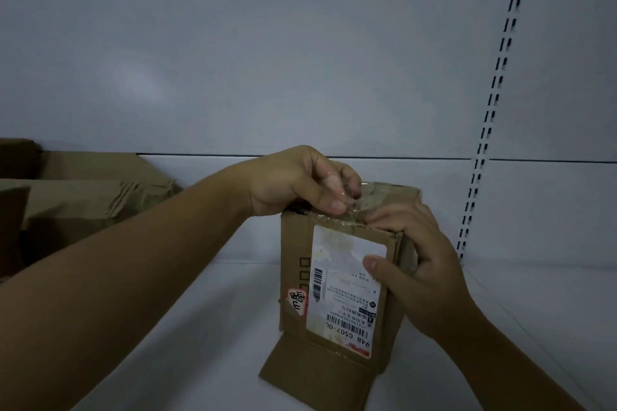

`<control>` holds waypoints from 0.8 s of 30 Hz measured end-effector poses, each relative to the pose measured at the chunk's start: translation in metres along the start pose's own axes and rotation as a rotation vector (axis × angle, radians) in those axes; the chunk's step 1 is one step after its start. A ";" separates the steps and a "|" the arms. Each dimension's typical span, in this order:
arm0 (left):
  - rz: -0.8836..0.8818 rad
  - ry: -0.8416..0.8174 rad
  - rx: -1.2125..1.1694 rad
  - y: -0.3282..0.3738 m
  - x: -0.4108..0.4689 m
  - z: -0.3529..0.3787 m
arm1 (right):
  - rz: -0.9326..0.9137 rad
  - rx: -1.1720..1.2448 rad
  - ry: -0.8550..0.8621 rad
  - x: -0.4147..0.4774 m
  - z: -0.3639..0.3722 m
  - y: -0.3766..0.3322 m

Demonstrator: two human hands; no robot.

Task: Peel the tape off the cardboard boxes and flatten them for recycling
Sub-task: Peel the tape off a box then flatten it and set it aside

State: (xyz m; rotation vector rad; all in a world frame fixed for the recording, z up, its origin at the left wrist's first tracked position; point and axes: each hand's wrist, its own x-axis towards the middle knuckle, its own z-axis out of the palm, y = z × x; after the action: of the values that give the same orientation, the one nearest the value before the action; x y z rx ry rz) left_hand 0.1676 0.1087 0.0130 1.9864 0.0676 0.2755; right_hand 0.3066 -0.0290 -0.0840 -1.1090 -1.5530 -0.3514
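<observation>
The small cardboard box (295,243) stands on end on the white worktop (200,327), its shipping label (344,294) facing the camera and its bottom flap (317,374) already splayed open toward the person. The step in hand looks like the peeling itself. The left grip (293,183) pinches a loose end of clear tape (355,202) between thumb and forefinger at the box's top edge. The right grip (417,264) grasps the box's right side to steady it, thumb pressed on the label and fingertips near the top seam. The tape seems partly lifted, though how much still sticks across the top is hard to tell. Next comes a steady pull up and away along the seam, the right grip bracing hard so the light box does not tip or lift; a sharp tug could shred the tape. More cardboard (83,190) lies well apart at the left, seemingly already folded down.
</observation>
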 end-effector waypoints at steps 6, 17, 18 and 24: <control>-0.030 -0.035 -0.070 0.000 0.002 -0.002 | 0.020 0.004 -0.003 -0.001 0.001 0.002; 0.058 0.075 -0.172 -0.020 0.006 -0.002 | 0.036 0.010 -0.018 0.000 0.001 0.002; 0.065 0.105 -0.209 -0.019 0.005 0.000 | 0.029 -0.001 -0.018 0.000 0.000 0.002; 0.190 0.317 -0.384 -0.028 -0.017 -0.012 | 0.066 -0.060 -0.030 -0.003 -0.002 -0.007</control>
State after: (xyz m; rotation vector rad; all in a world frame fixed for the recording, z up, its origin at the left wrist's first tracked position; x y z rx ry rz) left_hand 0.1506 0.1280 -0.0105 1.5557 0.0249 0.6745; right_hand 0.3018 -0.0357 -0.0835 -1.2141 -1.5364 -0.3403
